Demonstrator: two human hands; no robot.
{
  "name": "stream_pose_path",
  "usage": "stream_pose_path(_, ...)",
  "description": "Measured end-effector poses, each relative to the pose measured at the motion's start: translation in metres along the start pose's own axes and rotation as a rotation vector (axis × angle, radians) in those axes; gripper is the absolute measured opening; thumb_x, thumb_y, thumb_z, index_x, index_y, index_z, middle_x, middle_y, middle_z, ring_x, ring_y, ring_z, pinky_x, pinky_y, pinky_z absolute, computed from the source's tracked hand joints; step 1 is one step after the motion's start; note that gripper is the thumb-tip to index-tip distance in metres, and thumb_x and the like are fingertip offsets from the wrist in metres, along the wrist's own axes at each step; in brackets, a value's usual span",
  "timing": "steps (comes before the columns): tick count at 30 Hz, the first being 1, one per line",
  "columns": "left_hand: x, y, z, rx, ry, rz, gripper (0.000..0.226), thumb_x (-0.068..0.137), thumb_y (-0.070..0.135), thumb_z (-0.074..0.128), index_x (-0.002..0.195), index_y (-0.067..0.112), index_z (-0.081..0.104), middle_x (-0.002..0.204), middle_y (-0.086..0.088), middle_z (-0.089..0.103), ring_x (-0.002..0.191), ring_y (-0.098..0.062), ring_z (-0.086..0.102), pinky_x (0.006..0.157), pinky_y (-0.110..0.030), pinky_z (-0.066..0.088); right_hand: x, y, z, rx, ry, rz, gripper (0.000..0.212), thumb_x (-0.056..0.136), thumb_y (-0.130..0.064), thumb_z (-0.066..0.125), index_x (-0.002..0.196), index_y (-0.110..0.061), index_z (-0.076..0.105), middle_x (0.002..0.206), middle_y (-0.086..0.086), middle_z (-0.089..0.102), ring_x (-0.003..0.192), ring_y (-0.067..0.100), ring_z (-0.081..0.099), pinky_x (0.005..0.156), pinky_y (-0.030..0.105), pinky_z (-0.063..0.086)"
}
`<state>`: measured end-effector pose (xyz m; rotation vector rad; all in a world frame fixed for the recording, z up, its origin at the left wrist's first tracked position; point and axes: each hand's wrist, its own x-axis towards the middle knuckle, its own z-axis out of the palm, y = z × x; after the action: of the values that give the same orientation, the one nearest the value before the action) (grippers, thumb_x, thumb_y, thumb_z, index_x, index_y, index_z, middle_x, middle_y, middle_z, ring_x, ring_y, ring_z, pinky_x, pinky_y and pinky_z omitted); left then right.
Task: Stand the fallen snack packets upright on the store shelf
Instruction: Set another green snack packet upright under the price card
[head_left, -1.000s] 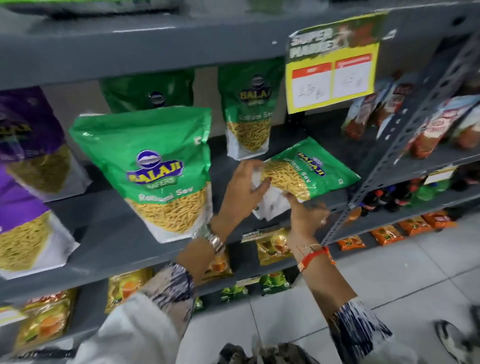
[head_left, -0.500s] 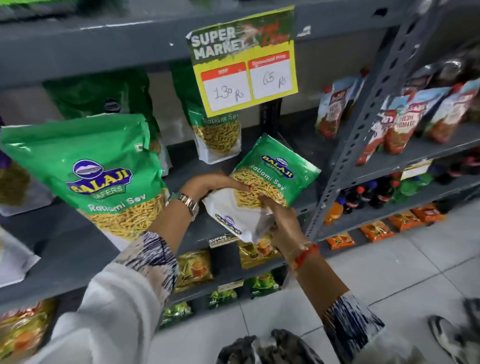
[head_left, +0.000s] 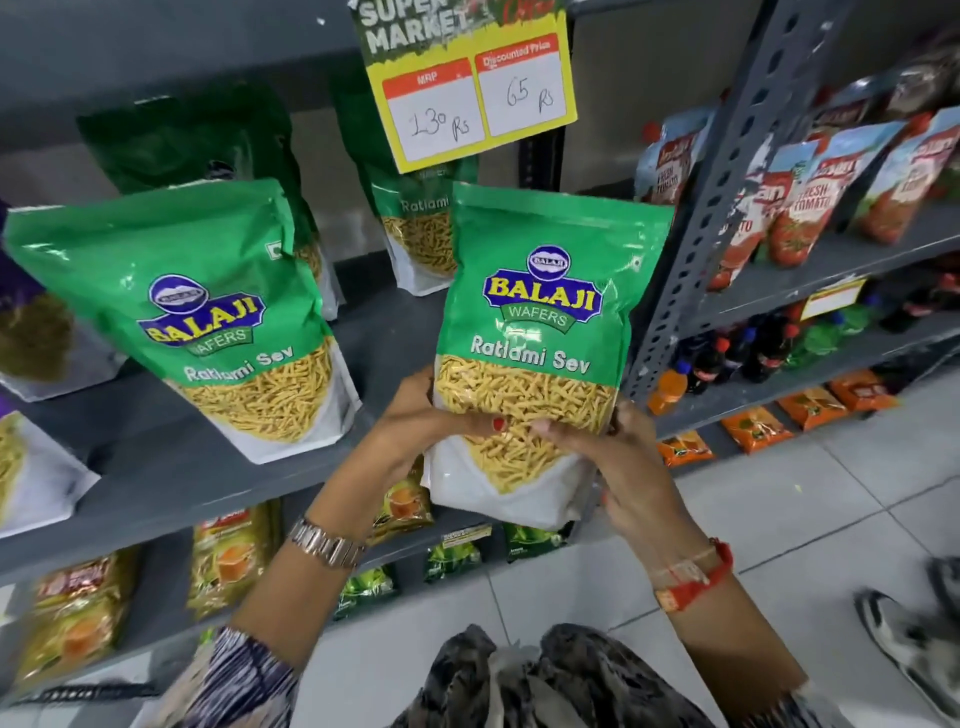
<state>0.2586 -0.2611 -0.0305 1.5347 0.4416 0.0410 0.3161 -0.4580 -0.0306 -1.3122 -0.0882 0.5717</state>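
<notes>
A green Ratlami Sev packet (head_left: 540, 322) is held upright in front of the grey shelf (head_left: 171, 488), its label facing me. My left hand (head_left: 421, 421) grips its lower left side and my right hand (head_left: 608, 452) its lower right, thumbs across the clear window. A second green packet (head_left: 208, 312) stands upright on the shelf to the left, leaning slightly. Two more green packets (head_left: 415, 234) stand behind, one partly hidden by the price sign.
A yellow price sign (head_left: 467, 88) hangs from the shelf above. A perforated grey upright (head_left: 711, 197) borders the bay on the right, with tomato pouches (head_left: 810, 197) beyond it. Purple packets (head_left: 31, 332) sit at far left. Small packets fill the lower shelves.
The packet went from lying tilted on the shelf to being lifted and turned upright between both hands, closer to me. The camera view shifted right and nearer.
</notes>
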Motion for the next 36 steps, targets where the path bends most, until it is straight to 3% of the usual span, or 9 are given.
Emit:
stream_pose_path(2,-0.013,0.001,0.002,0.008,0.022,0.032,0.056,0.031,0.017,0.089,0.085,0.022,0.071,0.086,0.008,0.077,0.085,-0.011,0.072,0.065,-0.02,0.057,-0.011,-0.005,-0.001,-0.014,-0.012,-0.044,0.06,0.046,-0.015,0.085,0.101,-0.016,0.062,0.094,0.005,0.079,0.075,0.026,0.07,0.052,0.022,0.056)
stream_pose_path(5,-0.023,0.001,0.0,0.016,0.034,0.055,0.04,0.041,0.002,0.085,0.07,0.028,0.074,0.076,0.014,0.076,0.075,-0.003,0.071,0.058,-0.014,0.054,-0.019,-0.009,0.0,-0.05,-0.049,-0.112,0.068,0.047,-0.013,0.086,0.111,-0.011,0.061,0.097,0.004,0.078,0.086,0.022,0.074,0.058,0.023,0.057)
stream_pose_path(9,-0.016,0.002,-0.002,0.055,0.073,0.094,0.054,0.049,-0.005,0.084,0.089,0.024,0.064,0.083,0.012,0.077,0.081,-0.004,0.071,0.062,-0.014,0.054,0.0,0.0,0.001,-0.105,-0.038,-0.108,0.064,0.054,-0.005,0.087,0.11,-0.018,0.061,0.095,-0.002,0.078,0.094,0.015,0.072,0.088,0.042,0.057)
stream_pose_path(12,0.002,0.004,-0.004,0.089,0.148,0.153,0.062,0.053,-0.006,0.084,0.098,0.026,0.055,0.098,0.007,0.069,0.093,-0.01,0.066,0.076,-0.023,0.053,0.031,0.001,0.007,-0.197,-0.017,-0.133,0.069,0.062,0.002,0.084,0.124,-0.011,0.055,0.118,0.011,0.069,0.113,0.025,0.063,0.101,0.047,0.05)
stream_pose_path(20,0.056,0.023,-0.014,0.079,0.291,0.316,0.074,0.057,-0.004,0.082,0.119,0.013,0.046,0.12,-0.01,0.06,0.113,-0.024,0.057,0.096,-0.044,0.049,0.115,-0.032,0.032,-0.287,-0.091,-0.324,0.064,0.065,0.016,0.076,0.122,0.003,0.051,0.112,0.014,0.066,0.1,0.023,0.065,0.077,0.018,0.057)
stream_pose_path(25,0.076,0.024,-0.021,0.089,0.359,0.337,0.08,0.058,-0.005,0.083,0.126,0.002,0.042,0.127,-0.021,0.058,0.119,-0.032,0.055,0.099,-0.049,0.047,0.146,-0.035,0.034,-0.304,-0.168,-0.364,0.055,0.066,0.017,0.075,0.103,-0.019,0.056,0.11,0.014,0.067,0.091,0.013,0.069,0.077,0.025,0.059)
stream_pose_path(28,0.08,0.009,-0.023,0.1,0.327,0.316,0.075,0.061,-0.008,0.079,0.125,0.001,0.043,0.128,-0.021,0.057,0.119,-0.034,0.054,0.099,-0.051,0.047,0.154,-0.021,0.029,-0.303,-0.177,-0.341,0.056,0.068,0.013,0.076,0.111,-0.016,0.054,0.123,0.021,0.063,0.111,0.028,0.063,0.094,0.041,0.054)
stream_pose_path(34,0.082,-0.013,-0.022,0.075,0.252,0.333,0.082,0.067,0.0,0.078,0.135,0.012,0.034,0.124,0.0,0.054,0.11,-0.003,0.055,0.085,-0.009,0.048,0.165,-0.001,0.021,-0.31,-0.22,-0.242,0.074,0.066,-0.003,0.083,0.126,-0.025,0.047,0.12,-0.005,0.067,0.108,0.005,0.066,0.09,0.026,0.055)
stream_pose_path(36,0.083,-0.018,-0.02,0.031,0.234,0.328,0.078,0.07,0.001,0.076,0.134,0.018,0.034,0.12,0.006,0.055,0.104,0.009,0.056,0.083,-0.009,0.049,0.165,0.006,0.023,-0.302,-0.239,-0.22,0.077,0.065,-0.006,0.084,0.129,-0.024,0.045,0.118,-0.009,0.066,0.105,-0.001,0.065,0.085,0.017,0.054)
